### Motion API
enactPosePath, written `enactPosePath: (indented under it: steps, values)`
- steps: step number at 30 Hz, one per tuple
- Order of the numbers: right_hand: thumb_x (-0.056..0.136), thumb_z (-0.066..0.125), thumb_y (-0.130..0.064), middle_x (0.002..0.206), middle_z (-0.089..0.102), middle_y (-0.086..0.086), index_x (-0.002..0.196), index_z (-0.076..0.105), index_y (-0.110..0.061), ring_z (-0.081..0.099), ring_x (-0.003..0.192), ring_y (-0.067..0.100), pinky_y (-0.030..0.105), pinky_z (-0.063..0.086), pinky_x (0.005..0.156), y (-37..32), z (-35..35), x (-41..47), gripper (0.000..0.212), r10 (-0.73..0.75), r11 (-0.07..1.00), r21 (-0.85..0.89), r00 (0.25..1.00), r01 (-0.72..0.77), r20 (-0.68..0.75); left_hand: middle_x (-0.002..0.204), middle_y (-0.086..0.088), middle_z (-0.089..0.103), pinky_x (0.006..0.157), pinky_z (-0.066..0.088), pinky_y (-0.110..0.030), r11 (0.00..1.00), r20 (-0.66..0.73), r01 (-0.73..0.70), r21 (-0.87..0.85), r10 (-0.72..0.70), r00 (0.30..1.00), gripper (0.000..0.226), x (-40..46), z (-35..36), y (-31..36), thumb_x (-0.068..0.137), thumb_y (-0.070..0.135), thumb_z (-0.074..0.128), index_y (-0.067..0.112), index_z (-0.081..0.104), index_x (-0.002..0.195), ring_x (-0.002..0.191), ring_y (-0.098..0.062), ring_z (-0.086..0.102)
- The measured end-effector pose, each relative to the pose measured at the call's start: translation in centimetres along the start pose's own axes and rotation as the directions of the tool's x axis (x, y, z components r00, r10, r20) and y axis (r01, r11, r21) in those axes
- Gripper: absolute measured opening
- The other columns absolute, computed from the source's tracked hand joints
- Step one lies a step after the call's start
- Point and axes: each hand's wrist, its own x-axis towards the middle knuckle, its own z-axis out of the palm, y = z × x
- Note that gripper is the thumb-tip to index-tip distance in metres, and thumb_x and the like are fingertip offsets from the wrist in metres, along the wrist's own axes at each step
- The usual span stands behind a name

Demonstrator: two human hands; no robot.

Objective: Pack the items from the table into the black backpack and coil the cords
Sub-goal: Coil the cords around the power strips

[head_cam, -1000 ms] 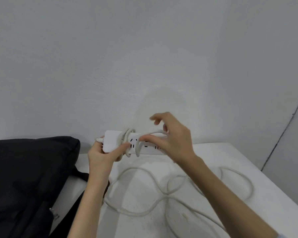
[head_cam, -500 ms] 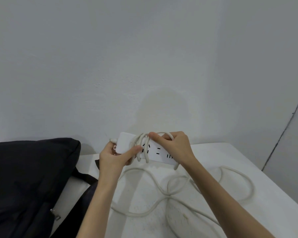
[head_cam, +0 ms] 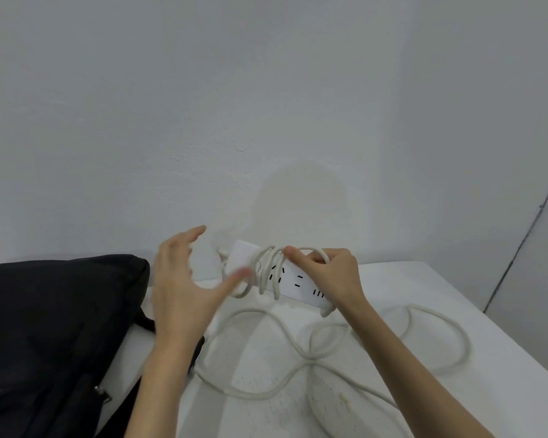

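hands over a white table (head_cam: pixel 456 295): left hand (head_cam: pixel 184 289) has let go, fingers spread, while right hand (head_cam: pixel 326 273) pinches the cord (head_cam: pixel 268 270) wound round the power strip (head_cam: pixel 298 281), beside the black backpack (head_cam: pixel 51 327); more cord lies loose, so coiling continues

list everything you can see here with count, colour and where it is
power strip: one, white, held above the table near the wall, several cord turns wound round its left part
cord: one, off-white, loose loops lying on the table, rest wrapped on the power strip
backpack: one, black, on the left end of the table
table: one, white, against the wall
wall: white, behind the table
left hand: one, fingers spread, just left of the power strip, holding nothing
right hand: one, grips the power strip and pinches the cord on it
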Motion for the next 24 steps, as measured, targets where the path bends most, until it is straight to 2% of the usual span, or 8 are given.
enactPosePath:
  steps: [2,4,6,10,16,19,22,24]
  values:
    - [0.060,0.075,-0.062,0.043,0.050,-0.007,0.051,0.063,-0.010,0.053,0.045,0.015,0.035,0.048,0.046,-0.5,-0.1,-0.1,0.054,0.002,0.996,-0.091,0.999,0.003,0.052,0.138,0.016,0.036,0.109,0.024,-0.031,0.970,0.259,-0.175,0.169,0.128,0.957,0.104,-0.2,0.6,0.0,0.045,0.083,0.062,0.039,0.037,0.135,0.133,-0.007,0.027]
    - [0.058,0.075,-0.063,0.044,0.050,-0.006,0.047,0.059,-0.014,0.050,0.044,0.012,0.030,0.042,0.046,-0.7,-0.2,-0.1,0.053,-0.024,0.989,-0.141,0.992,0.042,0.127,0.134,0.014,0.046,0.115,0.019,-0.040,0.903,0.397,-0.300,0.308,0.164,0.903,0.108,-0.6,1.8,-0.4,0.045,0.090,0.048,0.038,0.036,0.138,0.134,-0.012,0.034]
    - [0.058,0.075,-0.063,0.042,0.049,-0.007,0.042,0.054,-0.019,0.046,0.042,0.009,0.025,0.036,0.047,-0.8,-0.3,0.0,0.051,-0.055,0.975,-0.201,0.980,0.094,0.194,0.112,0.014,0.059,0.103,0.035,-0.037,0.856,0.428,-0.345,0.385,0.165,0.889,0.105,-1.1,2.8,-0.3,0.046,0.092,0.042,0.039,0.039,0.137,0.110,-0.014,0.055]
    - [0.060,0.074,-0.061,0.041,0.049,-0.008,0.044,0.054,-0.021,0.044,0.043,0.007,0.025,0.035,0.050,-0.5,-0.6,0.5,0.047,-0.093,0.961,-0.223,0.950,0.164,0.297,0.099,0.020,0.061,0.073,0.042,-0.019,0.885,0.514,-0.322,0.336,0.115,0.850,0.091,-1.3,2.9,-0.2,0.053,0.087,0.036,0.062,0.011,0.136,0.093,-0.003,0.057]
    - [0.071,0.075,-0.045,0.079,0.069,-0.005,0.085,0.069,-0.019,0.064,0.073,0.007,0.026,0.050,0.070,-0.6,-1.6,1.6,0.030,-0.143,0.979,-0.089,0.927,0.185,0.347,0.068,0.016,0.050,0.062,0.038,-0.016,0.957,0.525,-0.215,0.196,0.083,0.847,0.072,-1.2,2.6,-0.2,0.074,0.068,0.055,0.075,0.008,0.128,0.067,-0.003,0.050]
    - [0.072,0.075,-0.041,0.090,0.071,-0.005,0.099,0.065,-0.021,0.066,0.078,0.009,0.021,0.050,0.067,-0.1,-2.6,1.6,0.035,-0.047,0.998,-0.009,0.920,0.055,0.389,0.052,0.009,0.037,0.062,0.044,-0.024,0.975,0.465,-0.147,0.165,0.055,0.884,0.070,-0.7,2.0,-1.1,0.071,0.073,0.047,0.075,0.008,0.128,0.053,-0.008,0.044]
    - [0.074,0.074,-0.039,0.093,0.073,0.008,0.114,0.057,-0.010,0.070,0.083,0.027,0.033,0.053,0.077,0.8,-3.7,0.9,0.052,0.036,0.986,0.121,0.844,-0.118,0.535,0.047,0.009,0.035,0.057,0.038,-0.024,0.982,0.441,-0.107,0.155,0.028,0.897,0.067,-0.3,1.9,-2.0,0.081,0.057,0.053,0.074,0.009,0.127,0.050,-0.008,0.038]
    - [0.081,0.069,-0.035,0.083,0.072,0.017,0.109,0.058,-0.005,0.068,0.082,0.034,0.037,0.051,0.085,1.2,-4.1,0.4,0.042,-0.017,0.992,0.114,0.810,-0.061,0.586,0.047,0.011,0.036,0.055,0.034,-0.023,0.985,0.452,-0.108,0.131,0.037,0.891,0.066,-0.3,2.0,-2.2,0.086,0.046,0.054,0.075,0.011,0.126,0.049,-0.008,0.037]
